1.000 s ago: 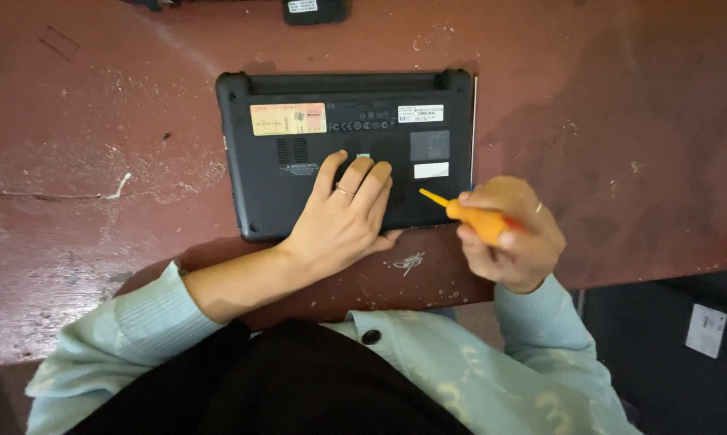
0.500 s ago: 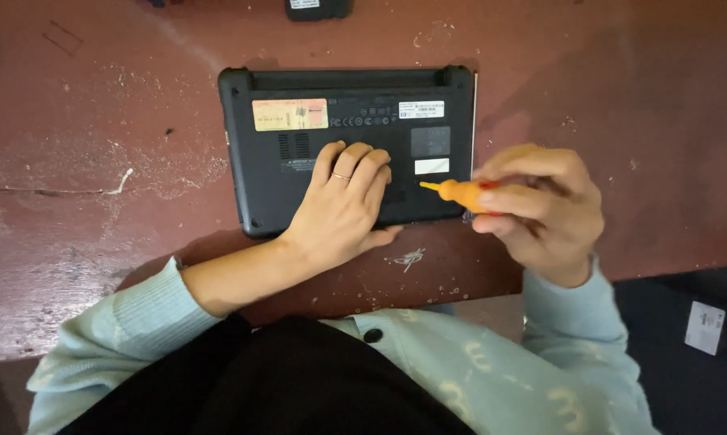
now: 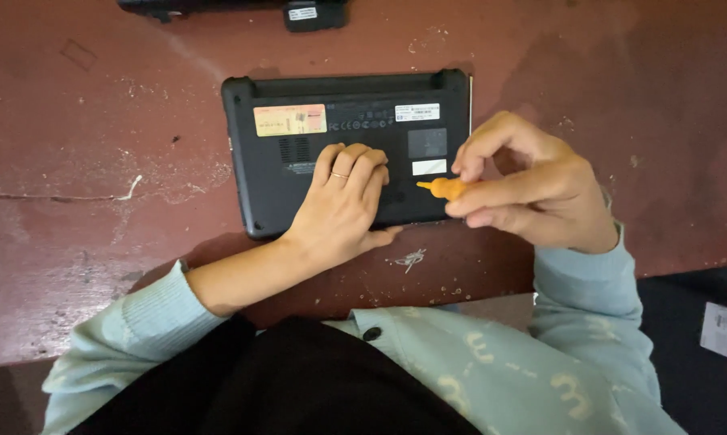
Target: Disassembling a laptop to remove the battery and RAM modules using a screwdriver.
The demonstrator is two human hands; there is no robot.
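A small black laptop (image 3: 283, 173) lies upside down on the worn reddish-brown table (image 3: 98, 161), its underside with several stickers facing up. My left hand (image 3: 343, 201) rests flat on the laptop's lower middle, fingers together, a ring on one finger. My right hand (image 3: 532, 193) hovers at the laptop's right edge and grips a small orange screwdriver (image 3: 442, 188), whose tip end points left over the base. The rest of the tool is hidden inside my fingers.
A black device (image 3: 315, 12) and another dark object (image 3: 178, 6) lie at the table's far edge. The table's near edge runs just in front of my body. A white card (image 3: 719, 329) lies on the dark floor at the right.
My right hand has risen from the table's near edge to the laptop's right side, carrying the orange screwdriver. My left hand stays pressed on the laptop.
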